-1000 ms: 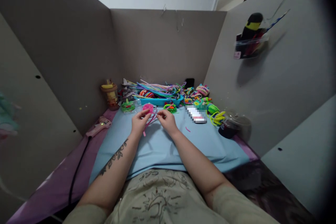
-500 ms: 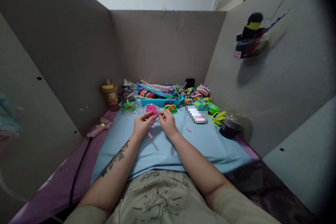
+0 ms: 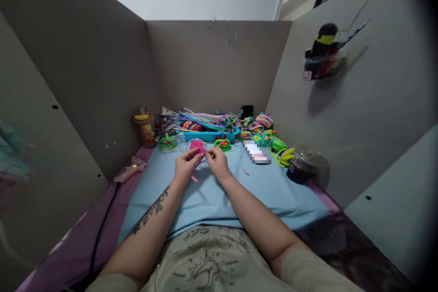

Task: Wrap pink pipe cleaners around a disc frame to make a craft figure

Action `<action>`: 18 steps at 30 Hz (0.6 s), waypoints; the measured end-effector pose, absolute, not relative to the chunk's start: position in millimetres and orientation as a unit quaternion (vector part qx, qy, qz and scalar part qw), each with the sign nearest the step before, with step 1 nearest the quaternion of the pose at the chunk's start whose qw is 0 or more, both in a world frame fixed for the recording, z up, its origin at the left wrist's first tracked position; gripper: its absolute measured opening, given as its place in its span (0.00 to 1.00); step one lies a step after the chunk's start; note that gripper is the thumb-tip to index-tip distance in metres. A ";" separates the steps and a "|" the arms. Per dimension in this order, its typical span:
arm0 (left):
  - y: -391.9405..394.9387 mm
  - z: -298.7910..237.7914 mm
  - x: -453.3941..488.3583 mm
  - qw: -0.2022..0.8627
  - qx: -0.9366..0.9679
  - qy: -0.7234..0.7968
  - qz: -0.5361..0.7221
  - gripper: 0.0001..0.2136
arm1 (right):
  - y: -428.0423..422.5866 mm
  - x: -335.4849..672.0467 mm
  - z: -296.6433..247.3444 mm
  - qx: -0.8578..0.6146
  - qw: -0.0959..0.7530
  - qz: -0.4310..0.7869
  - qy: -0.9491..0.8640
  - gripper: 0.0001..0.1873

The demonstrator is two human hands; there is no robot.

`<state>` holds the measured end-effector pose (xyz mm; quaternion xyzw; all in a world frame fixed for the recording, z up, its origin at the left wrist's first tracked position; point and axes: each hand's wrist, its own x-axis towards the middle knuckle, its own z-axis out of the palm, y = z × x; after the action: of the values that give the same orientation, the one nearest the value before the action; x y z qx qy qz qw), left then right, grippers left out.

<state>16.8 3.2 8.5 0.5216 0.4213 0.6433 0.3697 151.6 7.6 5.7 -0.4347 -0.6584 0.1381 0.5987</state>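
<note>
My left hand [image 3: 185, 165] is closed in a pinch on a pink pipe cleaner [image 3: 195, 178], whose loose end hangs below the fingers. Against it, my right hand [image 3: 218, 164] pinches the same pink strand, with the fingertips of both hands almost meeting. Just beyond my left fingers is a round, bright pink fuzzy piece [image 3: 196, 145]; whether it joins the strand I cannot tell. A green pipe-cleaner figure with orange bits [image 3: 223, 144] lies behind my right fingers. The exact grip points are partly hidden by the fingers.
A blue tray [image 3: 205, 137] of pipe cleaners stands at the back. To the right are a phone [image 3: 256, 152], yellow pipe cleaners [image 3: 285, 157] and a dark tub [image 3: 299, 169]. A pink glue gun [image 3: 130, 171] and a lidded cup [image 3: 145, 130] are at left.
The view has tilted up slightly, so the back wall and tray sit a little lower in the picture. Both hands keep their pinch on the pink pipe cleaner, with only slight finger movement.
</note>
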 end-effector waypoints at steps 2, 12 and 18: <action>2.2 9.1 17.4 0.374 0.520 0.421 0.642 0.20 | 8.4 151.5 5.7 -0.433 0.602 0.150 -0.654 0.07; 3.4 6.0 18.7 0.384 0.509 0.417 0.648 0.21 | 6.8 149.0 5.2 -0.448 0.632 0.183 -0.605 0.04; 5.1 7.7 17.7 0.398 0.473 0.403 0.675 0.21 | 5.0 148.5 3.4 -0.443 0.614 0.249 -0.603 0.08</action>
<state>17.7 5.1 7.7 0.4730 0.4031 0.6746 0.3984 148.5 5.0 3.4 -0.4433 -0.6033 0.2489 0.6144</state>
